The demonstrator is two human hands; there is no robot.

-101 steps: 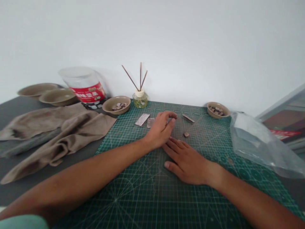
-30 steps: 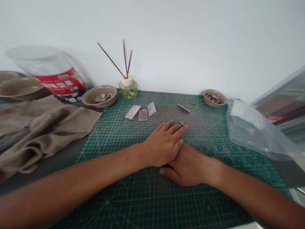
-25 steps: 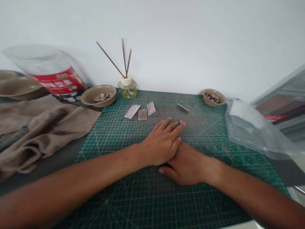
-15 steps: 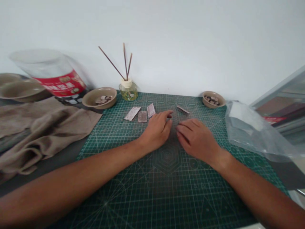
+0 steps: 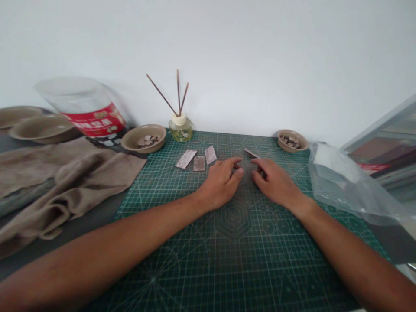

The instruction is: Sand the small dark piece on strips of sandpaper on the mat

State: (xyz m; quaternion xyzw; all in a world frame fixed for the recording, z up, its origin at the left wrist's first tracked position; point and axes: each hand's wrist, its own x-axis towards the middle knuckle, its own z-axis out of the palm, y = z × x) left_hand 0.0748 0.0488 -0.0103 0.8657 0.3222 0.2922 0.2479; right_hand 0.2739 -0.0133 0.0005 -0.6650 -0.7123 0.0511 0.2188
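Both hands lie on the green cutting mat [image 5: 227, 260], side by side near its middle, a small gap between them. Left hand [image 5: 221, 184] palm down, fingers loosely curled, nothing visibly held; fingertips just near of the three flat pinkish strips [image 5: 196, 159] lying in a row on the mat. Right hand [image 5: 274, 182] palm down, fingers bent, fingertips close to a fourth strip [image 5: 251, 153] just beyond them; can't tell if anything sits under the fingers or if they touch that strip. Far left of the mat: tan bowl [image 5: 144, 138] with small brown pieces, reed diffuser [image 5: 180, 130] right of it. Far right: smaller bowl [image 5: 292, 141] with similar pieces. Left on the counter [image 5: 94, 212]: crumpled tan cloth [image 5: 58, 182], red-labelled clear jar [image 5: 86, 112], two more bowls [image 5: 35, 125]. Right edge: clear plastic bag [image 5: 344, 186].
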